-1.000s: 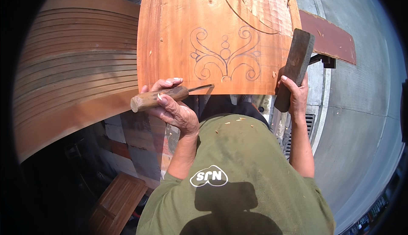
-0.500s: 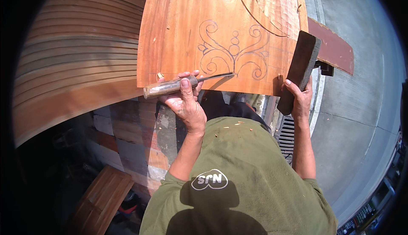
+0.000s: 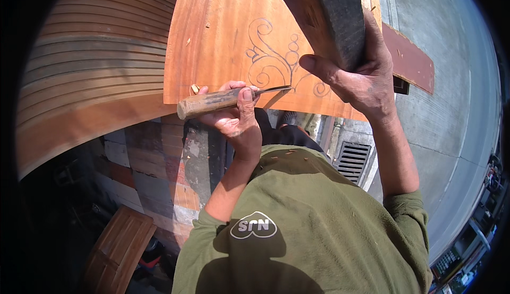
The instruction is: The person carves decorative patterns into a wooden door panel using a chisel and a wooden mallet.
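My left hand [image 3: 240, 118] is closed round a chisel [image 3: 212, 103] with a worn wooden handle. Its narrow metal blade points right, and the tip lies over the lower middle of a scroll pattern drawn on a wooden panel [image 3: 212, 44]. In my right hand [image 3: 366, 81] is a dark, thick wooden block [image 3: 340, 25], raised over the panel and close to the camera. The block and hand hide the right part of the drawn pattern [image 3: 261, 55] and most of the carved lines farther up.
Grooved wooden boards [image 3: 101, 55] lie at the left. A reddish-brown board [image 3: 409, 60] juts out past the panel's right side. Below it are a metal drain grate [image 3: 353, 161] and concrete pavement [image 3: 441, 118]. A small panelled wooden piece [image 3: 119, 251] sits at lower left. Wood chips dot my green shirt.
My right hand has lifted the wooden block up and leftward over the panel, nearer the camera. The left hand keeps the chisel in nearly the same place, its tip still at the pattern.
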A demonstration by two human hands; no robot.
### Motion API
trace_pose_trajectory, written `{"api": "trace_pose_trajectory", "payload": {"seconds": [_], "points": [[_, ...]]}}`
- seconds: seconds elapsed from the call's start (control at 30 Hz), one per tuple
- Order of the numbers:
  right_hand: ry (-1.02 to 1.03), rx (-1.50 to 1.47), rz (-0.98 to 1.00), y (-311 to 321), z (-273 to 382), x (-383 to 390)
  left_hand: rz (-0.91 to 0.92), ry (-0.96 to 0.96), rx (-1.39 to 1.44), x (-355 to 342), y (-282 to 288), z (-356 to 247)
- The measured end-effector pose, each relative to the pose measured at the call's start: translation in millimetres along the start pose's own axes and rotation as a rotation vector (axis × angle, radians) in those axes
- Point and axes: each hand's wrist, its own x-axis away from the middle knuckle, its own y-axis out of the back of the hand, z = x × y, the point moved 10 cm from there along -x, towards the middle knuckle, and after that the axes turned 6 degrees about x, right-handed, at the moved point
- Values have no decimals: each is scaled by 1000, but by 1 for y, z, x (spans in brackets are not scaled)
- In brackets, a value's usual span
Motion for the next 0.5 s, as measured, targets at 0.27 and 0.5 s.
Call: {"api": "trace_pose_trajectory", "payload": {"seconds": [0.27, 0.5], "points": [[396, 672, 770, -149, 56, -59, 55, -20, 44, -7, 8, 6], [422, 871, 959, -167, 44, -59, -5, 152, 67, -11, 6, 8]]}}
